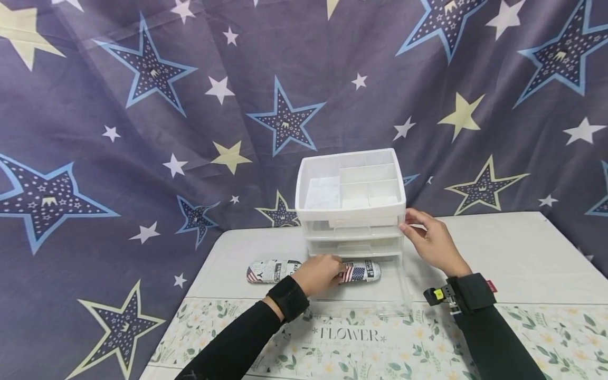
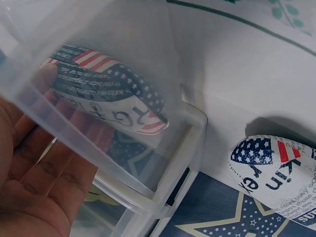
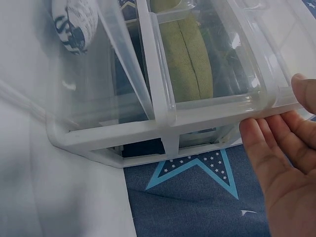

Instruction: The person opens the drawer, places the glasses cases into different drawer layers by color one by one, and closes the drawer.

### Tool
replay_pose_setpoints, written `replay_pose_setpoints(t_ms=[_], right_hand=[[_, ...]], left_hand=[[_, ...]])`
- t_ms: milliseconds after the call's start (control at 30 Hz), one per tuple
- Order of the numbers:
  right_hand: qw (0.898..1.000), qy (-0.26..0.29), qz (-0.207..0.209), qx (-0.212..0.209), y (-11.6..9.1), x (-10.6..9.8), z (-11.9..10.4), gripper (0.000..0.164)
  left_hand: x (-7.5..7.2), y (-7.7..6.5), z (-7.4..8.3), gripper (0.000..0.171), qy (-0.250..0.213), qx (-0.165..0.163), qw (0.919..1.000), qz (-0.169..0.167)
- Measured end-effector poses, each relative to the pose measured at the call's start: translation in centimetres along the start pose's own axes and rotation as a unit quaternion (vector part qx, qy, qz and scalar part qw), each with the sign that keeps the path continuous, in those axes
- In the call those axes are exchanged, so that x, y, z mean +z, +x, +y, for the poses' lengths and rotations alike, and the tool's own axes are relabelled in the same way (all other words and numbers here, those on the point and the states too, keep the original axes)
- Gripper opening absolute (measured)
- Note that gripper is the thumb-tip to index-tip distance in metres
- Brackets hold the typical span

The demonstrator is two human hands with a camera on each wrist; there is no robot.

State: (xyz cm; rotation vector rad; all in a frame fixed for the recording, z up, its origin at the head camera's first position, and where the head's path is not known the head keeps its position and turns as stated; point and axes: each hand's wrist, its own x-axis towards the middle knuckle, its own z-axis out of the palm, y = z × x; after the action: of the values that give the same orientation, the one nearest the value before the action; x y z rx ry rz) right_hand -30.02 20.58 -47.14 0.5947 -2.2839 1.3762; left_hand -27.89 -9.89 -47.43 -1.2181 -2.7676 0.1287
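A white storage drawer unit (image 1: 350,212) with clear drawers stands on the table, its bottom drawer (image 1: 396,285) pulled out. Over that drawer my left hand (image 1: 319,275) holds an oblong case (image 1: 363,271) printed with newspaper text and flags. Through the translucent drawer wall in the left wrist view, my thumb lies against this case (image 2: 111,89); part of the grip is hidden. A second case (image 1: 273,271) in similar print lies on the table left of the unit. My right hand (image 1: 434,244) holds the unit's right front edge, thumb and fingertips on its frame (image 3: 232,116).
Divided compartments form the unit's open top tray (image 1: 370,182). Something green and soft (image 3: 185,59) shows inside a closed drawer in the right wrist view. A floral cloth reading FLOWER (image 1: 351,348) covers the table's front. Behind hangs a star-patterned curtain (image 1: 190,126).
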Motion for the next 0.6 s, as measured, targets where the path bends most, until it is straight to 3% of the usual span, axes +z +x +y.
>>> replay_pose_setpoints(t_ms=[600], right_hand=[[1.000, -0.004, 0.001, -0.002, 0.01, -0.03, 0.15, 0.040]], left_hand=[[0.09, 0.74, -0.24, 0.010, 0.031, 0.001, 0.9995, 0.004]])
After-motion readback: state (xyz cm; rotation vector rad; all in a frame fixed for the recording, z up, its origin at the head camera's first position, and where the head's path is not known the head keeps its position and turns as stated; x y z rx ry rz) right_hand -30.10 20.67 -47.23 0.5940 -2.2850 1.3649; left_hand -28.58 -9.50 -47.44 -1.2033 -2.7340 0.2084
